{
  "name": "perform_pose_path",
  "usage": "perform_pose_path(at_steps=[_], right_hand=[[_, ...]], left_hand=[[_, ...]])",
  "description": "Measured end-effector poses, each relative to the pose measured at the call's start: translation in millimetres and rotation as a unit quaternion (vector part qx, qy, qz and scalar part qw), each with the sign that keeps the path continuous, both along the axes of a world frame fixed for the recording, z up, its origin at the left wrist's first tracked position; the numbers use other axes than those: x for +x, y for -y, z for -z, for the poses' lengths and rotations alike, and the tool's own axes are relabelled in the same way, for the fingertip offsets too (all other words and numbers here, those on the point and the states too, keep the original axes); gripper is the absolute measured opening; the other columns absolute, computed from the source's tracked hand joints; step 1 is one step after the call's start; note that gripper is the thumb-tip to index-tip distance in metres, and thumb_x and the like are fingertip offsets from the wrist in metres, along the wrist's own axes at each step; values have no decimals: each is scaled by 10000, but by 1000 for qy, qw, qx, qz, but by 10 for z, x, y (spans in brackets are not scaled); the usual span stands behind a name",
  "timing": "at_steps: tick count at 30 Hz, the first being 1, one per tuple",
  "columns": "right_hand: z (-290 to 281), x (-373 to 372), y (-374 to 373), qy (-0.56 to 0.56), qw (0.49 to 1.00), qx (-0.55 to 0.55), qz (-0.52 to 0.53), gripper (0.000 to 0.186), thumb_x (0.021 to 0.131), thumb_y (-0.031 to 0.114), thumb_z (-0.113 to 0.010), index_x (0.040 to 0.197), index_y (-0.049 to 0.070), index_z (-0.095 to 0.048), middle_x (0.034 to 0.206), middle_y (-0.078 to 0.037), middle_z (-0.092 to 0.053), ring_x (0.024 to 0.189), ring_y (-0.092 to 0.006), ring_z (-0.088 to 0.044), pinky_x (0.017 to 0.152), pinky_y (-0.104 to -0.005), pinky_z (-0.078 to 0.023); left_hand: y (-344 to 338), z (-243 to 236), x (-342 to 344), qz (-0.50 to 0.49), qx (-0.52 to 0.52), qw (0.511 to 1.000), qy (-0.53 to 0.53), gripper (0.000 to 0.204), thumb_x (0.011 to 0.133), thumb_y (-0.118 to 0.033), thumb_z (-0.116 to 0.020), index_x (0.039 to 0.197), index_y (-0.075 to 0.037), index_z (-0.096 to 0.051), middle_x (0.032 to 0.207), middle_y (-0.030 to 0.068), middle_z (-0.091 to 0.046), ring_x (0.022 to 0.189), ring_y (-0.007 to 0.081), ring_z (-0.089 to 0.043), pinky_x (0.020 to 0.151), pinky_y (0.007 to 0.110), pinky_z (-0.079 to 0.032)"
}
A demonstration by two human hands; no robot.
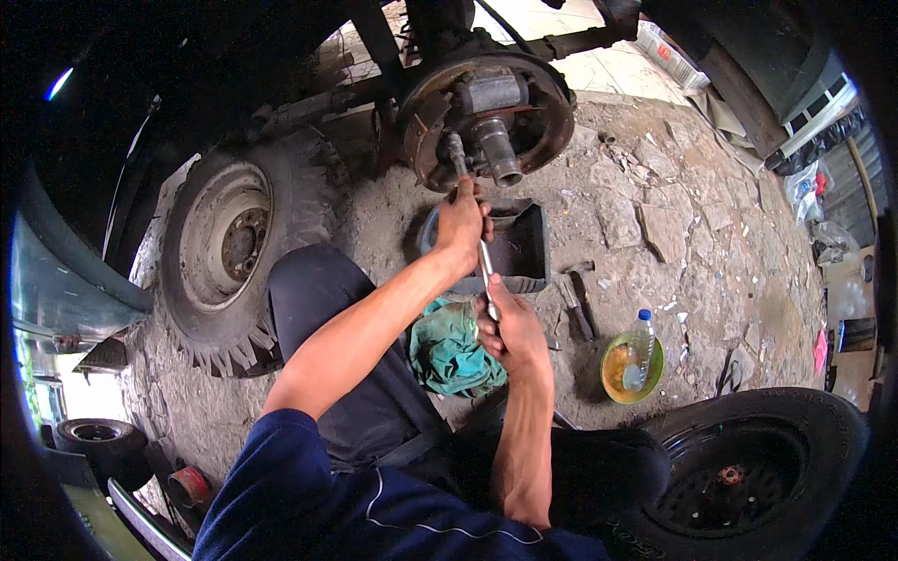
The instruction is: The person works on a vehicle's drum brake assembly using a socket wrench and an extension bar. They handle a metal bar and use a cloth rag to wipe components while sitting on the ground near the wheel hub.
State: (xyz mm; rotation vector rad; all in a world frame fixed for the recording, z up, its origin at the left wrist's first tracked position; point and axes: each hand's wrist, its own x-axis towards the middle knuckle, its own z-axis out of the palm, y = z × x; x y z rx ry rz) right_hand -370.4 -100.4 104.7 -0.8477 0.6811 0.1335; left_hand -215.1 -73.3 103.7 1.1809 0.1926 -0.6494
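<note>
A rusty wheel hub assembly (426, 112) with a protruding steel spindle (500, 159) sits at the top centre. A long steel socket tool (485, 252) runs down from a fitting inside it, left of the spindle. My left hand (460, 222) is closed round the upper part of this tool, just below the hub. My right hand (508, 325) is wrapped round its lower end. Under the hub lies a dark plastic tray (528, 276), partly hidden by my left hand. A teal rag (449, 360) is beside my right hand, near my bent knee (313, 280).
A large tyred wheel (187, 271) stands left, another (795, 439) lies lower right. A hammer (575, 304) and a green bowl (617, 393) with a plastic bottle (644, 341) are on the broken stone floor (683, 215). Dark vehicle parts (374, 37) hang overhead.
</note>
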Motion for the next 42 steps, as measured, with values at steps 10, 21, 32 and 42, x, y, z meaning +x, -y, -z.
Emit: perform_pose_path(at_steps=[10, 21, 32, 42], right_hand=[[238, -149, 145, -82, 880, -468, 5, 485, 883, 430, -570, 715, -24, -602, 490, -61, -488, 397, -135, -450, 409, -305, -345], [10, -88, 195, -102, 807, -581, 46, 477, 847, 386, -600, 708, -70, -581, 680, -299, -563, 686, -477, -561, 604, -495, -432], [23, 62, -35, -113, 780, -611, 71, 372, 854, 344, -599, 767, -18, -608, 664, -263, -589, 634, -451, -580, 595, -489, -461], [289, -1, 264, 3, 997, 25, 72, 450, 911, 431, -539, 815, -6, -586, 522, 10, -451, 341, -68, -315, 325, -219, -217]], left_hand=[[192, 266, -127, 44, 6, 994, -101, 366, 986, -421, -297, 880, -102, -443, 603, -2, -438, 538, 153, -425, 486, 334, -391], [355, 225, -58, 38, -60, 992, -108, 350, 989, -401, -281, 874, -110, -438, 576, -28, -371, 513, 114, -328, 483, 282, -311], [311, 295, 84, 12, -58, 994, -93, 319, 976, -356, -286, 872, -107, -454, 579, -21, -385, 492, 112, -340, 445, 275, -306], [278, 400, -162, -1, -79, 995, -65, 368, 968, -442, -366, 920, -93, -471, 582, -2, -425, 422, 119, -363, 378, 280, -303]])
